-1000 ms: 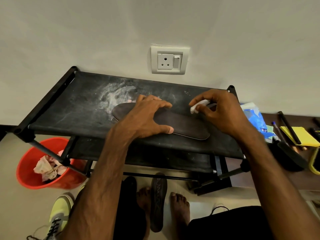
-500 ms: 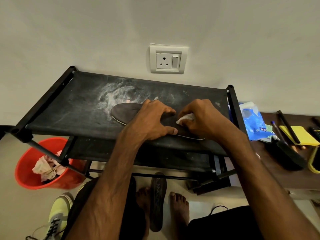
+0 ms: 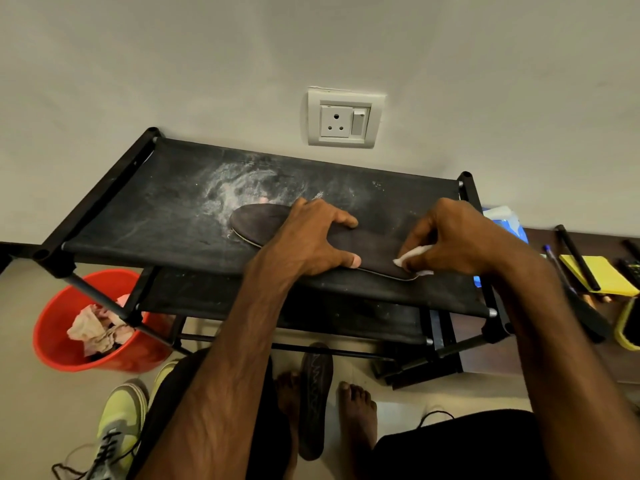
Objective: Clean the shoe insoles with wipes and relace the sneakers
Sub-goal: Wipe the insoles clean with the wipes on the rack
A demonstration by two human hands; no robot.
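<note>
White wipe (image 3: pixel 412 255) sat pinched in the curled fingers of the right hand (image 3: pixel 457 237), pressed on the end of the dark insole (image 3: pixel 256 220) near the front right edge of the rack (image 3: pixel 138 216). The left hand (image 3: pixel 311 237) lay spread flat on the insole's middle. Under the rack's front left corner, a red bucket (image 3: pixel 55 341) held crumpled pale wads (image 3: pixel 97 329).

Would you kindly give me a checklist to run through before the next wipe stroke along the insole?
1. Insole lies flat on the shelf: ok.
2. Left hand presses the insole down at its middle: ok.
3. Right hand pinches the wipe: ok.
4. Wipe touches the insole's right end: ok.
5. Wipe clean enough for another pass: cannot tell.
6. Bucket for used wipes stands by the shelf's left end: ok.
</note>
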